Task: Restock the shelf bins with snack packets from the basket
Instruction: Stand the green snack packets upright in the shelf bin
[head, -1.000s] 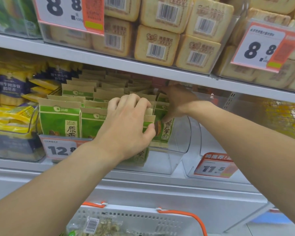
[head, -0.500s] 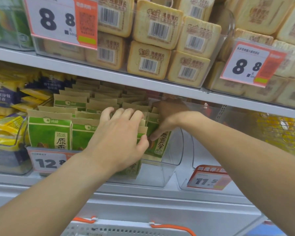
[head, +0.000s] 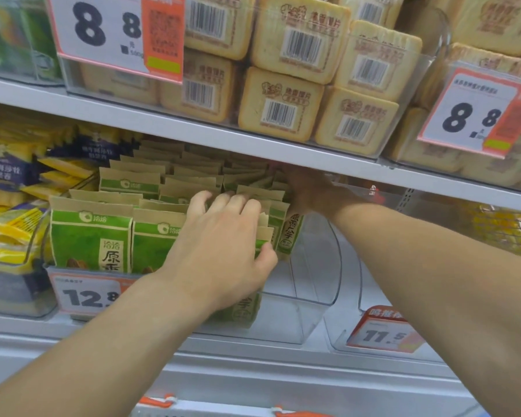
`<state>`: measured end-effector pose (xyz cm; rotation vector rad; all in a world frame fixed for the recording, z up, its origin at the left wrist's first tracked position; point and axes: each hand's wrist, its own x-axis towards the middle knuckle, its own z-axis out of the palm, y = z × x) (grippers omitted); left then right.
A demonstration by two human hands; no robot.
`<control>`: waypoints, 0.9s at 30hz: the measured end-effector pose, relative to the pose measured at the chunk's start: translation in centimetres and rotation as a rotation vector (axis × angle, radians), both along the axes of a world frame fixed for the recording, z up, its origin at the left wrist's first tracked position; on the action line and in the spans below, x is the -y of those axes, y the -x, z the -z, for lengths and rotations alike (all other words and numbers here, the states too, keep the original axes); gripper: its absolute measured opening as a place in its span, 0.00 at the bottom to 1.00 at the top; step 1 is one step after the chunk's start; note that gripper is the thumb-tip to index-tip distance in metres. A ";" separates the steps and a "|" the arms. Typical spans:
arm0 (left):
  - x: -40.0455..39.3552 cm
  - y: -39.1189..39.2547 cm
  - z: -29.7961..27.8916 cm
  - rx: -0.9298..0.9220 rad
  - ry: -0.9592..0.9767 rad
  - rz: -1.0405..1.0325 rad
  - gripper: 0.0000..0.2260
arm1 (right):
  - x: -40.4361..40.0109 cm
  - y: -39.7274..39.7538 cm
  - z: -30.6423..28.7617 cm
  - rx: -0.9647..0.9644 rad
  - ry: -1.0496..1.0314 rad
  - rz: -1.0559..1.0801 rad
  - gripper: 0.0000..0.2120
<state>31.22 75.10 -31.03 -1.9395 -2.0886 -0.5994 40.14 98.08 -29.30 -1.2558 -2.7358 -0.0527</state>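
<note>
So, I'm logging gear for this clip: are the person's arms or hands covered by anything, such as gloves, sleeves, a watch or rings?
Nothing is worn. The left hand and right hand are bare, without gloves. No sleeves, watch or wristband show on either forearm. No rings show on the visible fingers.

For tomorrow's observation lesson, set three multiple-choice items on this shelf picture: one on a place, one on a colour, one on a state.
1. Where are the green packets?
A. clear bin, lower shelf
B. top shelf
C. floor

2. What colour is the basket's handle?
A. blue
B. orange
C. black

3. What is the left hand doing?
A. hanging idle
B. pointing at a price tag
C. gripping green packets

Answers: 1 A, they stand in the clear bin; 2 B, orange at the bottom edge; 3 C, fingers and thumb curl round the packets.
</note>
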 end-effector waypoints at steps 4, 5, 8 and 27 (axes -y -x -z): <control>-0.2 -0.1 0.1 -0.002 -0.004 -0.016 0.24 | -0.2 -0.6 -0.1 0.016 0.055 -0.014 0.56; -0.2 -0.2 0.1 -0.002 -0.005 -0.018 0.25 | -0.3 -0.8 -0.3 0.023 0.071 -0.012 0.57; -0.1 -0.3 -0.2 -0.003 0.011 -0.024 0.25 | -0.3 -1.6 -0.6 0.007 0.078 0.003 0.58; 0.7 -0.4 -1.1 -0.020 0.099 -0.023 0.18 | 5.6 -0.6 -2.5 -0.226 0.200 -0.137 0.12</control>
